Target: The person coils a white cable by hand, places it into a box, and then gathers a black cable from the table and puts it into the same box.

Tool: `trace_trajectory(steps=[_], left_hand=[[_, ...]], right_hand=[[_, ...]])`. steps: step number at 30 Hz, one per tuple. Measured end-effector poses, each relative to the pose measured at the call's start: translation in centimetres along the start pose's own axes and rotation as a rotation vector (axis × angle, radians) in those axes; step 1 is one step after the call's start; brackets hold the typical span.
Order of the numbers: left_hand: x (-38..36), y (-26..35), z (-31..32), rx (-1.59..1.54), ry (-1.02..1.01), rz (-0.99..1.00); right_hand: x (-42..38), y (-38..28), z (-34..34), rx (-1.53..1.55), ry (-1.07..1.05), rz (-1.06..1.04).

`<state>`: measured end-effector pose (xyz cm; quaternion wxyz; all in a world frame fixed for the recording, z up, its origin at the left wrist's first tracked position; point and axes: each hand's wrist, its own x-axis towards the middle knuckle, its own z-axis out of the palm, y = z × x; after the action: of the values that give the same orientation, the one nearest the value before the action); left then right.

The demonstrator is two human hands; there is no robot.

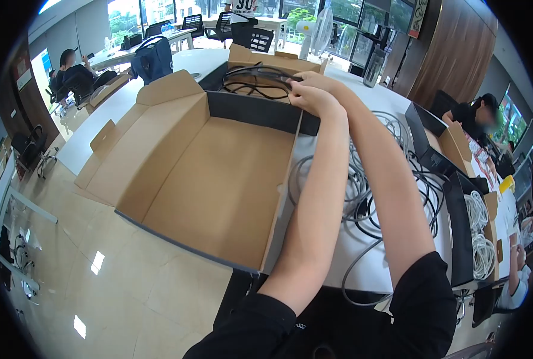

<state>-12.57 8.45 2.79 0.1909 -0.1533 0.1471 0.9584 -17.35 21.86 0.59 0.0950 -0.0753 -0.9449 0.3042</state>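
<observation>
Both my hands are closed on a coil of black cable (257, 73) at the far end of the table. My left hand (314, 99) grips its right end with the thumb on top. Just behind it, my right hand (321, 82) has its fingers round the same bundle. The loops hang to the left, over a black-sided cardboard box (215, 79) whose flap stands up at the back. Nearer to me, a larger open box (218, 185) with a bare brown inside overlaps the table's left edge. Under my forearms lie loose grey cables (357, 179) and black cables (432, 200).
At right, an open box (459, 233) holds coiled white cables (480, 254), with another black box (431, 140) beyond it. A blue backpack (152, 61), a clear bottle (373, 67) and a fan (321, 33) stand farther back. Several people are around the room.
</observation>
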Motion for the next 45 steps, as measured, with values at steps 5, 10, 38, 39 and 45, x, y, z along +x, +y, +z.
trace_trajectory(steps=[5, 10, 38, 39, 45], left_hand=[[-0.3, -1.2, -0.4, -0.047, -0.052, -0.06], [1.7, -1.0, -0.2, -0.052, -0.089, -0.078], [6.7, -0.3, 0.6, -0.024, -0.195, -0.151], [6.7, -0.4, 0.8, -0.022, -0.197, -0.153], [7.3, -0.5, 0.9, -0.01, -0.217, -0.17]], right_hand=[[-3.8, -4.3, 3.5, -2.381, 0.071, -0.536], [-5.1, -6.6, 3.7, -2.096, -0.015, -0.246], [-1.6, -7.1, 5.1, -2.461, -0.355, 0.016], [-1.7, -7.1, 5.2, -2.466, -0.367, 0.008], [-2.5, -8.4, 5.2, -2.581, -0.537, -0.116]])
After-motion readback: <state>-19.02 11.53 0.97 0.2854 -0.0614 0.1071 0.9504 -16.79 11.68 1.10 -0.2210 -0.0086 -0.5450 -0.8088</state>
